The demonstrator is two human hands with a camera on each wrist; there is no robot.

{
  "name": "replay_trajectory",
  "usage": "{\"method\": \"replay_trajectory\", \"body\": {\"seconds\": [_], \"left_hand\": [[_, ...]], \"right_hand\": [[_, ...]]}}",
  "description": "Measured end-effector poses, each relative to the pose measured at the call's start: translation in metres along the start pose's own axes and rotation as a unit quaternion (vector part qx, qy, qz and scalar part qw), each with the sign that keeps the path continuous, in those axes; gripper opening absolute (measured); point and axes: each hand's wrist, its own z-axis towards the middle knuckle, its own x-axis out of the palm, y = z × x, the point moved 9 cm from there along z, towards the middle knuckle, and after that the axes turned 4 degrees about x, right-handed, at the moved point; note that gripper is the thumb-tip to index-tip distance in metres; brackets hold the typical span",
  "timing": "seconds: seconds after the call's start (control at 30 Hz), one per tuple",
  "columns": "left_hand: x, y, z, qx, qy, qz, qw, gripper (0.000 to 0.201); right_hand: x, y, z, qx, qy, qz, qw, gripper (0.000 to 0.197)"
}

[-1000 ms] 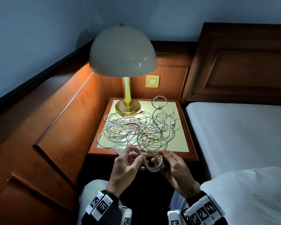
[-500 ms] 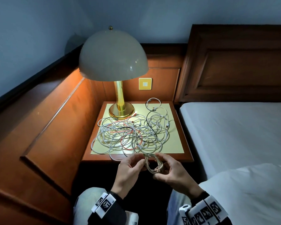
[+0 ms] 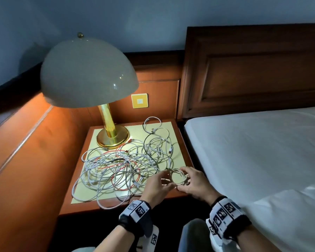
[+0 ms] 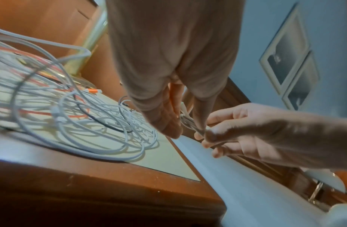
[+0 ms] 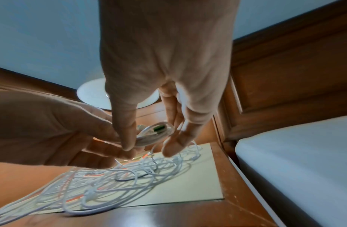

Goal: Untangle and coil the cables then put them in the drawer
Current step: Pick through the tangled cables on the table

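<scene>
I had carried the small white coil [image 3: 177,177], pinched by both hands' fingers [image 5: 128,138], over the counter [image 3: 180,135] at four o'clock; one cable wound, tangle [image 3: 120,168] remaining.

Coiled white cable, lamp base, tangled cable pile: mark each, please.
coiled white cable [image 5: 149,136], right wrist view, on its wound loops.
lamp base [image 3: 113,139], head view, on the brass foot.
tangled cable pile [image 3: 115,170], head view, on its middle strands.

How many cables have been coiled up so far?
1. A small white coil is held between the left hand and right hand over the nightstand's front right corner. The others lie in the tangle; anything beneath is hidden.
</scene>
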Motion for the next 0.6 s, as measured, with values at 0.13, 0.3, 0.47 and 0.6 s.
{"method": "replay_trajectory", "body": {"seconds": [0.13,0.3,0.47,0.6], "left_hand": [[0.022,0.006,0.051,-0.001,0.003,0.035,0.999,0.050],[0.041,0.018,0.094,0.003,0.005,0.116,0.993,0.036],[0.051,0.020,0.119,0.020,-0.008,0.175,0.984,0.017],[0.051,0.021,0.128,0.010,-0.028,0.192,0.981,0.020]], "right_hand": [[-0.006,-0.030,0.040,0.042,-0.011,-0.003,0.999,0.068],[-0.003,-0.055,0.077,0.076,-0.025,-0.023,0.997,0.059],[-0.003,-0.069,0.101,0.094,-0.055,-0.023,0.994,0.050],[0.001,-0.072,0.109,0.090,-0.060,-0.017,0.994,0.050]]}}
